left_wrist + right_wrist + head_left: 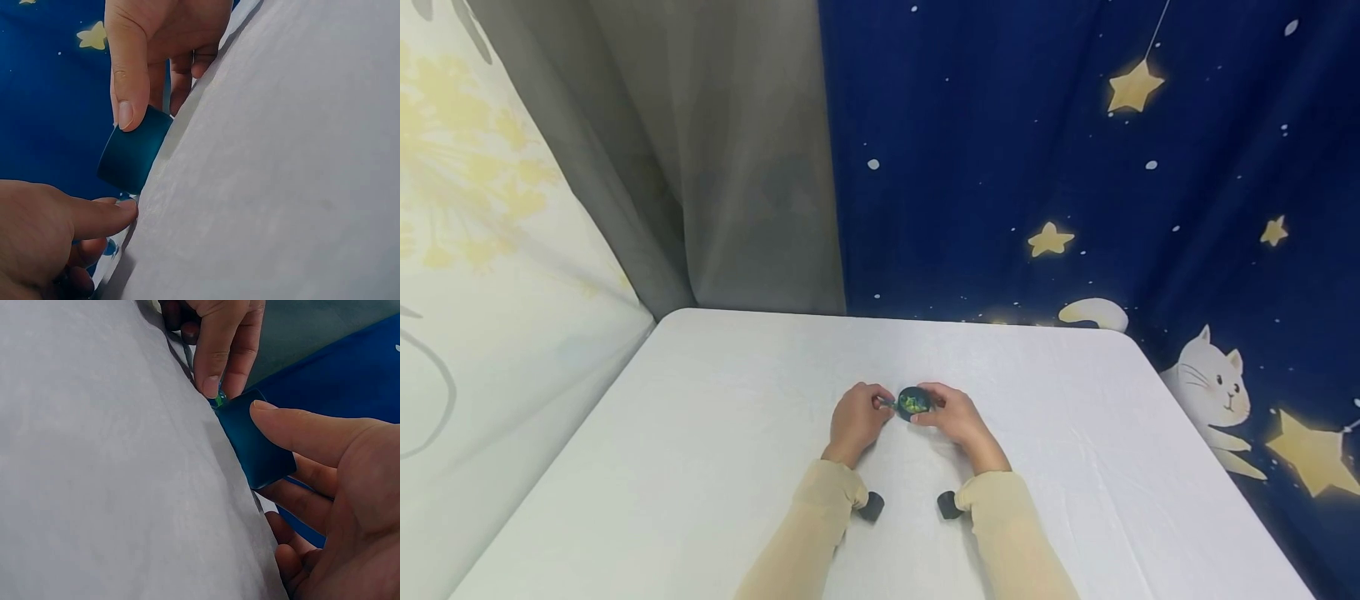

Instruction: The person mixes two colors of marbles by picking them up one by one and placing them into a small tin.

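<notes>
A short, round teal case [910,402] with a yellow-green star pattern on its top sits near the middle of the table. My right hand [953,410] grips it by the side, thumb on the near side and fingers round the back. Its smooth, dark teal wall [257,440] shows in the right wrist view. At the left of the case, my left hand [857,417] pinches a small, shiny blue-green piece [218,400] between thumb and forefinger. That piece lies against the case; its full shape is hidden by the fingers.
The white-covered table [700,467] spreads around both hands. A black wrist device [871,507] sits below the left cuff, another below the right. Behind the table hang a grey curtain [760,167] and a blue starry curtain [955,208].
</notes>
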Motion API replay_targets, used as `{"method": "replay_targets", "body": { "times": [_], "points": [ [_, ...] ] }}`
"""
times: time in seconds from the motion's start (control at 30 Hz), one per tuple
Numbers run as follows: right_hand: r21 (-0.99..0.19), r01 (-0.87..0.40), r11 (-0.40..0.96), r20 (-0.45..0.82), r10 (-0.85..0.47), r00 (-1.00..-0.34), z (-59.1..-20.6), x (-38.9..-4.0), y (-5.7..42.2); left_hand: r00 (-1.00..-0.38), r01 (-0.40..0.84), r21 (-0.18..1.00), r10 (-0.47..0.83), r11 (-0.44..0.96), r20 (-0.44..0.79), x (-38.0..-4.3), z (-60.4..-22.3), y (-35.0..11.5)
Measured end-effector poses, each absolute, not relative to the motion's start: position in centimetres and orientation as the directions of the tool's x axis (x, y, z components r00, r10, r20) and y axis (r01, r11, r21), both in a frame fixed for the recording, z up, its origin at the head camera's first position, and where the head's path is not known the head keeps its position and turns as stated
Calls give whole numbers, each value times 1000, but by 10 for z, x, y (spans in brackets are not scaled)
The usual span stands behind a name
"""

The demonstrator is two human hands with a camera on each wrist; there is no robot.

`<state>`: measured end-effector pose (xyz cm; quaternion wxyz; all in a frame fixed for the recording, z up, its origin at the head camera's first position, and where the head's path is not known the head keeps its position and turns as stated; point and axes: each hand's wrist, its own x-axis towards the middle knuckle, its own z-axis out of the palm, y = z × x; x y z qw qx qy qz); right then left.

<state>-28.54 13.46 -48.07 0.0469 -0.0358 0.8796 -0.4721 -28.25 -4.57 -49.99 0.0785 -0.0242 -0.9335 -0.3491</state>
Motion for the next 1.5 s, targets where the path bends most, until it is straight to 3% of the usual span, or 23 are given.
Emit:
{"method": "replay_targets", "body": {
  "times": [0.77,1.13,1.5],
  "points": [
    [-839,-23,544,-42,-106,-993,-480,-284,134,-989,86,798,-48,597,143,-288,-490,-51],
    [-825,-19,564,-52,-108,-993,-480,-284,134,-959,192,860,-96,473,267,-289,-483,-50],
    [-825,-15,565,-56,-108,-993,-478,-284,134,-952,229,884,-97,407,291,-290,-476,-50]
  ]
}}
